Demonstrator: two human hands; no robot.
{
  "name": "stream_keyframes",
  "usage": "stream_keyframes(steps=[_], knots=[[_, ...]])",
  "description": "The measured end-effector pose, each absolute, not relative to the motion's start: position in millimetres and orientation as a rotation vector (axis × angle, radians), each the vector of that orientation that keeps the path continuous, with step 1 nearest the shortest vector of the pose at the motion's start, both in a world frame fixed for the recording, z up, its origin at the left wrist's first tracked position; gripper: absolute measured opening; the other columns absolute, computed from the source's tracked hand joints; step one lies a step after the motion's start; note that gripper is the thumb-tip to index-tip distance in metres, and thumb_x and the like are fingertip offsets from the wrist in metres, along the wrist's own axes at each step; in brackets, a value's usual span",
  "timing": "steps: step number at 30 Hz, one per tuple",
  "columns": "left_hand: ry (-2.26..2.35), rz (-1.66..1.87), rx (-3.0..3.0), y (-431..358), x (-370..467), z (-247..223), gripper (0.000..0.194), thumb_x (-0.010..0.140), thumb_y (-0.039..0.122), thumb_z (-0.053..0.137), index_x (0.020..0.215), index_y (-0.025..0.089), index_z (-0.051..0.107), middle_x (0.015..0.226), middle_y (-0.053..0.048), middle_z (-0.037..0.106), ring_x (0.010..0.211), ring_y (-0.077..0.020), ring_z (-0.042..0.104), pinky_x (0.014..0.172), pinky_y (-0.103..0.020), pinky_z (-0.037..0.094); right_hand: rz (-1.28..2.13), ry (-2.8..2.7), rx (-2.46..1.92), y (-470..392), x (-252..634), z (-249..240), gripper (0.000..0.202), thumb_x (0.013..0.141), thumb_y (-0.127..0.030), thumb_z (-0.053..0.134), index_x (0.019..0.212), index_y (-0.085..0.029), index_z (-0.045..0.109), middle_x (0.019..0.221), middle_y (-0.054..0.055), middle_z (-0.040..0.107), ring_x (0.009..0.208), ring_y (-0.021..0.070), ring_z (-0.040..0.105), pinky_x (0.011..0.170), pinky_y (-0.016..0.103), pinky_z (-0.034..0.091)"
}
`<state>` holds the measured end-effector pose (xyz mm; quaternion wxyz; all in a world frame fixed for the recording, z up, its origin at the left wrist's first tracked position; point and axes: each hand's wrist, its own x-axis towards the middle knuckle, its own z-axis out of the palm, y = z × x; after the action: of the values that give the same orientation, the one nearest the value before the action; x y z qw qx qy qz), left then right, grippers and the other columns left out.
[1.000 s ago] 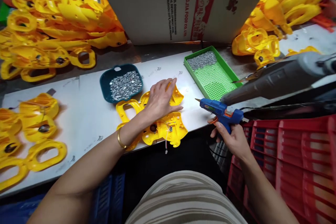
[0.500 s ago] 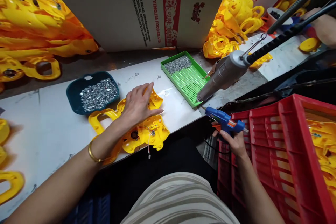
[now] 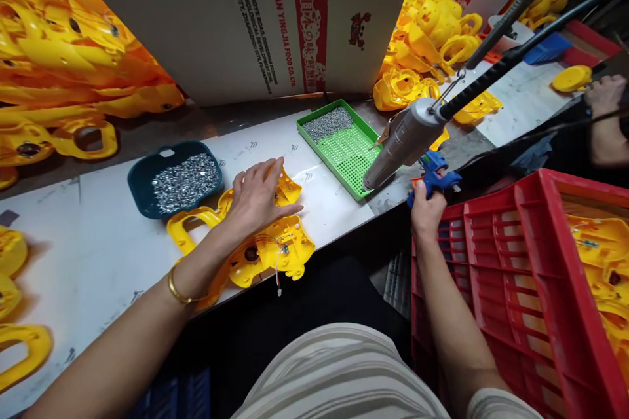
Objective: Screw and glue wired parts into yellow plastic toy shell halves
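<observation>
My left hand lies over a yellow plastic shell, thumb and fingers spread, palm down; its contact underneath is hidden. A second yellow shell, hollow side up, sits just in front at the table's edge. Thin wires, a small circuit board and a dark round part show inside it, and a white connector dangles over the edge. To the right, my right hand is closed around the handle of a blue glue gun, beyond the table's front edge. Part of the gun's front is hidden behind the hanging screwdriver.
A grey electric screwdriver hangs over a green tray of screws. A dark teal tray holds more screws. Yellow parts pile at left. A red crate stands at right. Another person's hand is far right.
My right hand has moved the glue gun up and away from me, near the screwdriver. My left hand stays over the yellow shell. The view has shifted slightly.
</observation>
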<state>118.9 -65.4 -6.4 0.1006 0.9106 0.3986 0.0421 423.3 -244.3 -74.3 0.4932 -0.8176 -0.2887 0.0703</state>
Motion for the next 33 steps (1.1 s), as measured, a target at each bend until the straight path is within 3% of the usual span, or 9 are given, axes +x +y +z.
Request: stream_keyframes(steps=[3,7,10,17,24,26,33], knots=[[1.188,0.129,2.68,-63.7,117.7,-7.3,0.09,0.08,0.061,0.061,0.151,0.021,0.024,0.152,-0.02,0.037,0.137,-0.0401,0.034,0.111,-0.061,0.024,0.141,-0.556,-1.954,-238.5,444.2,-73.1,0.052,0.077,-0.064,0.054,0.089,-0.014,0.057,0.085,0.012,0.066,0.082,0.0235,0.066,0.073,0.037,0.056],[1.224,0.129,2.658,-60.7,114.3,-10.0,0.094,0.079,0.067,0.06,0.152,0.021,0.023,0.154,-0.02,0.034,0.14,-0.0417,0.031,0.112,-0.061,0.022,0.236,-0.502,-1.883,-239.4,457.7,-73.2,0.061,0.068,-0.068,0.06,0.098,-0.015,0.053,0.086,0.008,0.067,0.07,0.0181,0.066,0.066,0.033,0.057],[1.238,0.12,2.651,-59.7,110.7,-12.7,0.096,0.078,0.071,0.058,0.152,0.02,0.023,0.155,-0.02,0.032,0.141,-0.0423,0.03,0.113,-0.061,0.02,0.306,-0.497,-1.889,-239.8,465.5,-74.9,0.06,0.072,-0.071,0.054,0.099,-0.017,0.052,0.08,0.006,0.066,0.064,0.0167,0.065,0.061,0.032,0.056],[1.211,0.174,2.656,-60.1,105.1,-18.0,0.097,0.08,0.075,0.051,0.153,0.019,0.022,0.155,-0.021,0.032,0.141,-0.0432,0.028,0.113,-0.063,0.019,0.238,-0.536,-2.132,-247.9,495.3,-76.3,0.052,0.077,-0.068,0.051,0.066,-0.018,0.053,0.06,0.003,0.057,0.059,0.0156,0.053,0.057,0.029,0.043],[1.324,0.376,2.611,-88.5,77.6,-1.5,0.087,0.082,0.072,0.052,0.152,0.027,0.026,0.155,-0.015,0.034,0.143,-0.0376,0.027,0.115,-0.057,0.02,0.026,-0.575,-2.286,-275.5,463.9,-51.9,0.037,0.08,-0.055,0.056,0.076,-0.018,0.054,0.065,0.001,0.053,0.062,0.0167,0.049,0.067,0.033,0.042],[1.416,0.441,2.578,-107.8,59.6,1.6,0.079,0.083,0.069,0.053,0.149,0.029,0.032,0.153,-0.013,0.038,0.143,-0.0355,0.029,0.116,-0.055,0.022,0.107,-0.726,-2.249,-284.1,428.3,-40.5,0.035,0.084,-0.052,0.053,0.074,-0.019,0.056,0.066,0.001,0.055,0.062,0.0157,0.049,0.067,0.031,0.042],[1.589,0.472,2.51,-178.0,15.1,-15.1,0.073,0.079,0.064,0.065,0.14,0.03,0.046,0.148,-0.013,0.043,0.142,-0.0351,0.03,0.115,-0.055,0.023,0.557,-1.445,-1.772,-267.0,313.1,-6.2,0.018,0.091,-0.035,0.057,0.098,-0.021,0.067,0.083,0.003,0.067,0.064,0.0142,0.058,0.06,0.028,0.044]])
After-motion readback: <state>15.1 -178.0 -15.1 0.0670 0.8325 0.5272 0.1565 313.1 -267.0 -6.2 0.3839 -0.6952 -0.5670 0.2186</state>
